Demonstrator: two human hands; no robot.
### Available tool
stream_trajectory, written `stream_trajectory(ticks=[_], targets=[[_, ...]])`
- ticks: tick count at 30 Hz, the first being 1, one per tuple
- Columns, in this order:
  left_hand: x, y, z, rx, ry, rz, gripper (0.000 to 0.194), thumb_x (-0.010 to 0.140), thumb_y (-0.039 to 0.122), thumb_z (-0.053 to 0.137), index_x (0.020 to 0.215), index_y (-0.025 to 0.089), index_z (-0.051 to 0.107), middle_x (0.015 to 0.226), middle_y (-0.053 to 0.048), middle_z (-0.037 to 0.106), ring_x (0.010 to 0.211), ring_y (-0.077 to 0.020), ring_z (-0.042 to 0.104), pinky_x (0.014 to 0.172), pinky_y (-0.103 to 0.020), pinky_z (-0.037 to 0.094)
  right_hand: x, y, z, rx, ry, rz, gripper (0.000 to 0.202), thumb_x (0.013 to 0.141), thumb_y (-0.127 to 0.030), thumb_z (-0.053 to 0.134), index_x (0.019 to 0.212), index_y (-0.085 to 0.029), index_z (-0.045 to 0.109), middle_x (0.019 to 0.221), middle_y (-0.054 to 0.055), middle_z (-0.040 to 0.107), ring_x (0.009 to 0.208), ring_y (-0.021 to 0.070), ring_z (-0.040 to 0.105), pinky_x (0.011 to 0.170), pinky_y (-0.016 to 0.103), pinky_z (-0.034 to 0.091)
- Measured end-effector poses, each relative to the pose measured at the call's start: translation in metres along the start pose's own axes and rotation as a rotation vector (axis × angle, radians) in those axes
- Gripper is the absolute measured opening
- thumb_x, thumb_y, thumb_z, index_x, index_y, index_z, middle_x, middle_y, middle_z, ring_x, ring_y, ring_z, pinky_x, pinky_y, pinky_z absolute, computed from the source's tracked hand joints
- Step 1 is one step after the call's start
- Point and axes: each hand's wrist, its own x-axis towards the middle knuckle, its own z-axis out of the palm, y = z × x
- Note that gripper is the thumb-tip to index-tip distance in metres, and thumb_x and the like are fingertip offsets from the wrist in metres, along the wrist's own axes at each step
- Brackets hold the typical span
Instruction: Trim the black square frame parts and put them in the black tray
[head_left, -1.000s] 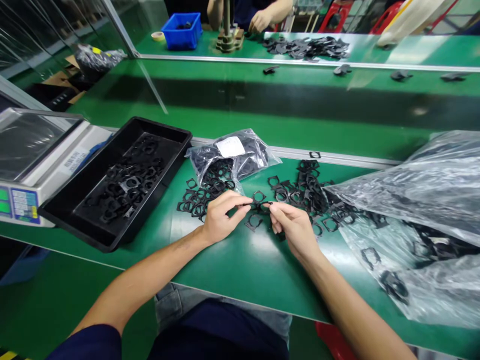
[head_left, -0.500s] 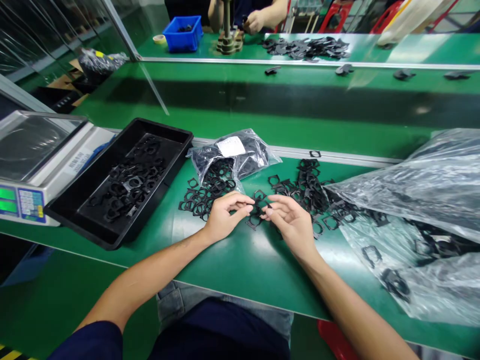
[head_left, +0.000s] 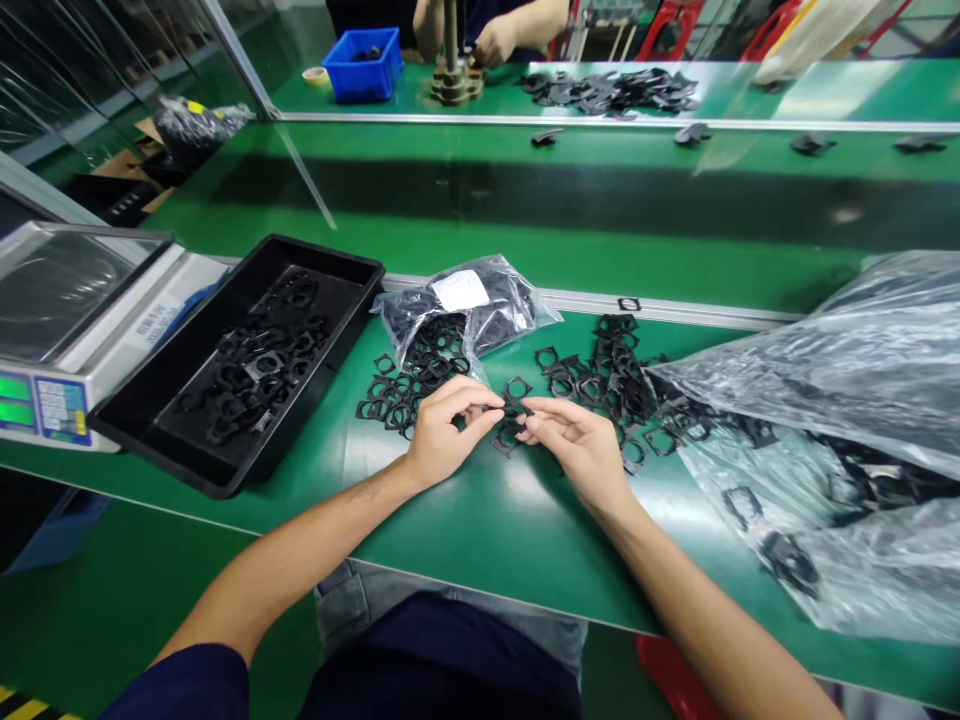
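Both hands meet over the green table [head_left: 480, 540]. My left hand [head_left: 454, 425] pinches a small black part at its fingertips. From the other side, my right hand [head_left: 574, 440] closes its thumb and fingers on a small black piece, close to the left fingertips. Whether the two hands grip one piece or two is too small to tell. A black ring-shaped part [head_left: 517, 387] lies just beyond the fingertips. Loose black rings [head_left: 394, 400] lie left of the hands, and a heap of black parts [head_left: 619, 375] lies behind my right hand.
A black tray [head_left: 225, 480] with black parts stands at left beside a scale [head_left: 67, 400]. Behind my hands lies a labelled plastic bag [head_left: 502, 305]; a large clear bag [head_left: 847, 370] spreads at right. A person's hand [head_left: 496, 40] is across the table, near a blue bin [head_left: 364, 65].
My right hand has shifted slightly left, and its fingertips are nearer my left hand's. Across the table, the person's hand has moved a little left and down.
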Motion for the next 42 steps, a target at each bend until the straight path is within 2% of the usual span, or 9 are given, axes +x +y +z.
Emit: stream_trajectory(ticks=[4,7,13,18,23,27,36,42], targets=[[0.0013,0.0016,-0.0023,0.020,0.022,0.080,0.006,0.086,0.023,0.074,0.089,0.018,0.073,0.092,-0.006,0.070,0.088,-0.0149,0.068,0.079,-0.028,0.059,0.0008,0.0012,-0.0004,-0.001,0.004,0.015,0.039,0.074,-0.047,0.084,0.099,-0.018,0.077,0.075,0.005,0.075,0.063,0.0167,0.071,0.066,0.032,0.061],[-0.0001,0.0018,-0.0009,0.016,0.017,0.075,0.007,0.086,0.024,0.075,0.088,0.018,0.074,0.093,-0.005,0.070,0.089,-0.0146,0.069,0.083,-0.029,0.061,0.0004,0.0003,0.0007,0.014,-0.008,0.022,0.038,0.073,-0.045,0.084,0.098,-0.018,0.077,0.073,0.004,0.074,0.062,0.0158,0.070,0.066,0.031,0.061],[-0.0036,0.0015,0.0031,-0.079,0.029,-0.074,0.021,0.090,0.029,0.070,0.107,0.018,0.073,0.107,-0.006,0.069,0.082,-0.0098,0.071,0.079,-0.023,0.064,-0.0013,-0.0011,0.0013,0.034,-0.034,0.019,0.038,0.072,-0.042,0.086,0.100,-0.019,0.078,0.081,0.004,0.074,0.067,0.0159,0.073,0.072,0.033,0.064],[-0.0010,0.0037,-0.0009,-0.029,0.011,-0.015,0.009,0.088,0.027,0.072,0.090,0.018,0.075,0.091,-0.005,0.072,0.086,-0.0142,0.070,0.079,-0.027,0.061,-0.0025,-0.0005,-0.0002,0.001,-0.036,0.001,0.039,0.074,-0.043,0.084,0.104,-0.019,0.077,0.083,0.005,0.075,0.070,0.0169,0.074,0.077,0.035,0.064],[0.0006,0.0049,-0.0015,0.018,-0.039,-0.007,0.009,0.088,0.027,0.072,0.089,0.019,0.075,0.078,-0.002,0.072,0.071,-0.0126,0.066,0.068,-0.026,0.055,-0.0034,-0.0009,0.0012,-0.017,-0.038,-0.008,0.036,0.076,-0.040,0.082,0.105,-0.019,0.077,0.077,0.004,0.075,0.072,0.0181,0.074,0.078,0.034,0.063],[0.0003,0.0026,0.0004,0.040,-0.029,-0.058,0.012,0.089,0.029,0.070,0.089,0.018,0.075,0.077,-0.002,0.072,0.068,-0.0119,0.064,0.063,-0.025,0.053,-0.0047,-0.0022,0.0022,-0.038,-0.062,-0.019,0.035,0.078,-0.041,0.080,0.106,-0.020,0.078,0.078,0.004,0.076,0.074,0.0194,0.075,0.078,0.036,0.063],[-0.0004,0.0035,0.0010,0.064,-0.030,-0.031,0.009,0.089,0.027,0.069,0.088,0.019,0.073,0.077,-0.002,0.071,0.068,-0.0119,0.064,0.065,-0.025,0.054,-0.0044,-0.0029,0.0019,-0.010,-0.086,-0.011,0.035,0.078,-0.042,0.081,0.105,-0.020,0.078,0.081,0.005,0.076,0.074,0.0187,0.074,0.078,0.035,0.063],[-0.0014,-0.0008,0.0007,0.023,-0.050,-0.105,0.009,0.088,0.026,0.069,0.088,0.017,0.073,0.077,-0.002,0.072,0.066,-0.0110,0.064,0.064,-0.024,0.053,-0.0043,-0.0037,0.0022,0.029,-0.063,0.013,0.034,0.075,-0.039,0.084,0.102,-0.020,0.078,0.078,0.003,0.075,0.072,0.0183,0.074,0.077,0.035,0.063]])
